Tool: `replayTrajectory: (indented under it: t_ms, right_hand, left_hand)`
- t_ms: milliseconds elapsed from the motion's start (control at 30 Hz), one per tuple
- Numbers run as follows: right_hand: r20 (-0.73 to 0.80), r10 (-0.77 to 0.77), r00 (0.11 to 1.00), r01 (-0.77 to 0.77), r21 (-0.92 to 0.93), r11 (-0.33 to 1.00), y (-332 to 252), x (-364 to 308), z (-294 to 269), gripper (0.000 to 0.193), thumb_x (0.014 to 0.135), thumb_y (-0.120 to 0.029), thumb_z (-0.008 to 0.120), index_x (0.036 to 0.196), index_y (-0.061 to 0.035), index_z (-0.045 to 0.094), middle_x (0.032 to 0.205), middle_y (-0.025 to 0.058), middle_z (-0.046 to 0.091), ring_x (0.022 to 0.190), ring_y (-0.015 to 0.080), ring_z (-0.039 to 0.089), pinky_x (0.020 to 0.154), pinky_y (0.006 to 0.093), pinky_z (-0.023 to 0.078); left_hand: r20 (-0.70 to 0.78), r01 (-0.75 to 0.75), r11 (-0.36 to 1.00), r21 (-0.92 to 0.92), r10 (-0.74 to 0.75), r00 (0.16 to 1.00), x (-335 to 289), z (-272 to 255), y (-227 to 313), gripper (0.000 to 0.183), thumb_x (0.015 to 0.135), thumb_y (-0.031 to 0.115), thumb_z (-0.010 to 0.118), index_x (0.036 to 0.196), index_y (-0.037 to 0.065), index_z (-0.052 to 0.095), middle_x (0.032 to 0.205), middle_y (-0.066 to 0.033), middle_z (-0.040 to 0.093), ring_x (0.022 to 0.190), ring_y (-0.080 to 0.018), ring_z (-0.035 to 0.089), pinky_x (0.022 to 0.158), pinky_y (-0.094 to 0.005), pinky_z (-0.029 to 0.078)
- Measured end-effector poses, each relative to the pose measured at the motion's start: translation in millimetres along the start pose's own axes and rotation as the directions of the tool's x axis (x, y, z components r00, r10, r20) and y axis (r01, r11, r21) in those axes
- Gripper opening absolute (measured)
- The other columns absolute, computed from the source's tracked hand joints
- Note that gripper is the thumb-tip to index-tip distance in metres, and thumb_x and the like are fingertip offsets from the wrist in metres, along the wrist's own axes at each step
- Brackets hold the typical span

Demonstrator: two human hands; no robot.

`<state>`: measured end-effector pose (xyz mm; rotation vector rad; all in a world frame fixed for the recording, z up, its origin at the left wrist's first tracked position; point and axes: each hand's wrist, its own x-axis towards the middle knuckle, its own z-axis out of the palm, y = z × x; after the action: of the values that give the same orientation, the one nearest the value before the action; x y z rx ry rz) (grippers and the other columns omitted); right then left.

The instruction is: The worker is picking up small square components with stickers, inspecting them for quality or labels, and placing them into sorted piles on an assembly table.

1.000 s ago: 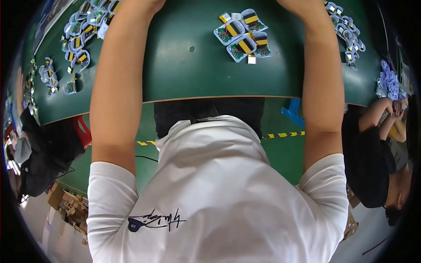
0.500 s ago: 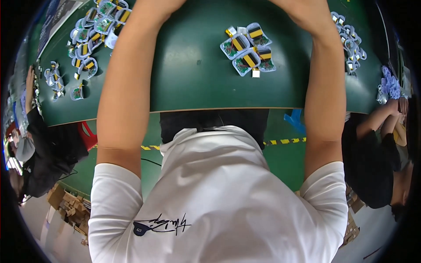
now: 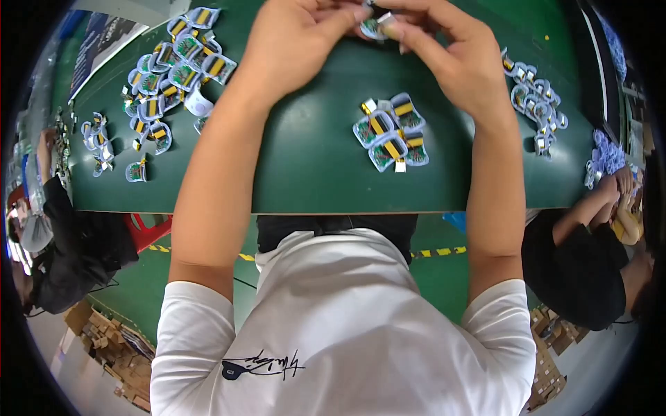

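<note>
My left hand (image 3: 295,48) and my right hand (image 3: 447,55) meet at the top of the view, over the far part of the green table. Between their fingertips is a small circuit-board housing (image 3: 372,28), a pale shell with a green board inside. My right thumb and fingers pinch a small silver-white piece (image 3: 386,19) at its edge. Fingers of my left hand close on the housing's other side; their tips are partly hidden. Below the hands, a cluster of similar housings (image 3: 380,123) lies on the table, with black-and-yellow parts and green boards showing.
A large heap of housings (image 3: 182,75) lies left, with a smaller group (image 3: 98,142) beyond. More housings (image 3: 538,104) lie right. The table's near edge (image 3: 361,213) runs before my body. Co-workers (image 3: 583,256) sit on both sides; a red stool (image 3: 149,232) stands left.
The view has shifted, so the table and its contents sit lower in the picture. Both hands, mostly cut off before, now show, with a housing between their fingers.
</note>
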<state>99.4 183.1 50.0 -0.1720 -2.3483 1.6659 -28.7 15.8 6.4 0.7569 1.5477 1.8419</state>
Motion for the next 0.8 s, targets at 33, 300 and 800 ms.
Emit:
replayTrajectory:
  t_ms: [33,300,800]
  right_hand:
    - [0.006,-0.005,1.0,0.005,-0.002,1.0,2.6,-0.3,1.9,0.017,0.096,0.0,0.073,0.113,0.0018,0.074,0.094,0.0073,0.076,0.083,0.0105,0.069,0.076,0.0244,0.055]
    - [-0.094,-0.292,0.952,0.217,-0.467,0.857,11.0,4.4,4.3,0.01,0.09,-0.004,0.079,0.1,-0.0038,0.077,0.097,0.0074,0.078,0.086,0.0214,0.073,0.079,0.0317,0.057]
    - [-0.074,-0.476,0.877,0.337,-0.612,0.715,13.9,8.4,8.1,0.013,0.082,-0.003,0.084,0.093,-0.0059,0.079,0.094,0.0046,0.076,0.086,0.0189,0.07,0.08,0.0308,0.053]
  left_hand:
    - [0.006,0.051,0.999,0.011,-0.051,0.999,-3.7,1.5,0.9,0.018,0.104,0.0,0.062,0.12,-0.007,0.068,0.104,-0.008,0.075,0.094,-0.0119,0.07,0.086,-0.0254,0.057]
    - [0.007,0.021,0.994,0.106,-0.022,1.0,-3.8,-7.4,0.9,0.026,0.101,0.006,0.068,0.123,-0.008,0.071,0.108,-0.0112,0.077,0.094,-0.018,0.075,0.09,-0.0285,0.058]
    - [0.034,0.073,0.992,0.106,-0.077,0.996,-7.1,-9.4,3.9,0.027,0.101,0.004,0.07,0.124,-0.008,0.071,0.109,-0.0124,0.077,0.096,-0.0166,0.075,0.091,-0.028,0.059]
